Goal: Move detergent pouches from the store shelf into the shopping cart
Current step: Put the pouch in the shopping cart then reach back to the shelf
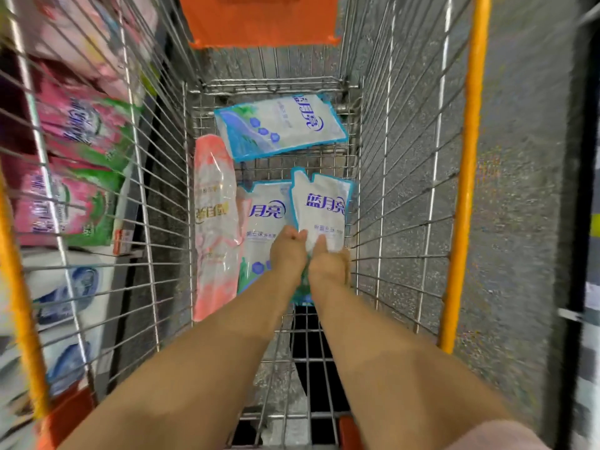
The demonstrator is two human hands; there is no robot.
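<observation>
Both arms reach down into the wire shopping cart [373, 164]. My left hand [287, 253] and my right hand [328, 263] together hold the lower end of a white-and-blue detergent pouch [321, 206] near the cart's right wall, with thumbs on its front. Beneath it to the left lies a second blue pouch [263, 228]. A third blue pouch [279, 125] lies flat at the far end of the cart floor. A pink pouch [214, 222] lies lengthwise along the cart's left wall.
The store shelf [130, 246] on the left, seen through the cart's wire side, carries pink-and-green pouches [74, 177] and white-and-blue packs [71, 287] below. Orange rails [467, 157] edge the cart. Grey speckled floor [519, 190] lies to the right.
</observation>
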